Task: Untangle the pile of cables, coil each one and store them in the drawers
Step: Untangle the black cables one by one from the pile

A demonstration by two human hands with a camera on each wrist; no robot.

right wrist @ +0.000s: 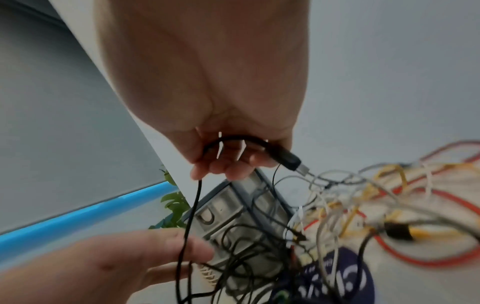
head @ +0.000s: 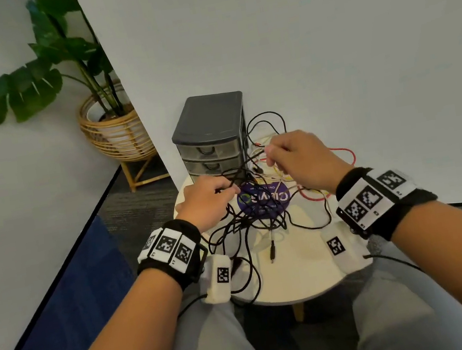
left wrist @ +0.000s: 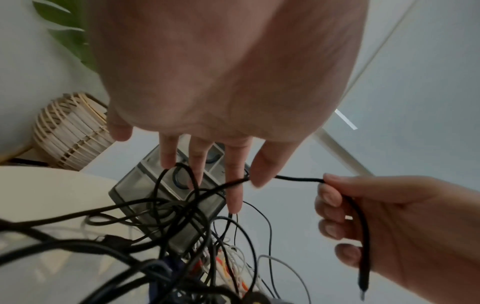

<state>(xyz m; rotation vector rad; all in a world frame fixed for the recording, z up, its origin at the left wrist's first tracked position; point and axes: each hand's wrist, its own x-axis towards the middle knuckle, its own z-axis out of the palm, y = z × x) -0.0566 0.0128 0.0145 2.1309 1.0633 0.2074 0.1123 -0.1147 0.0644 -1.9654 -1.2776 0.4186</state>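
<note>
We see the right hand [head: 297, 160] raised above the small round cream-coloured bench [head: 298, 273], its fingers [right wrist: 228, 164] curled around the plug end of a thin black cable [right wrist: 189, 222]; the black plug with its metal tip [right wrist: 293, 162] sticks out past the little-finger side of the palm. From that grip the same cable runs down to the left hand [head: 207, 203], which hovers lower, just in front of the drawers. The left fingers [left wrist: 233, 185] are extended and spread, and the cable passes between them and the thumb; we cannot tell how firmly it is pinched there.

Below both hands lies the tangled pile of cables [head: 261, 215]: black ones heaped near the left hand, white, yellow and red ones [head: 339, 153] spreading to the right, all over a round dark-purple printed sticker [head: 261, 200] on the bench. The grey three-drawer plastic cabinet [head: 211, 135] stands at the back of the bench against the wall, all drawers closed. A green potted plant in a woven rattan basket [head: 115, 130] stands on the floor to the left.
</note>
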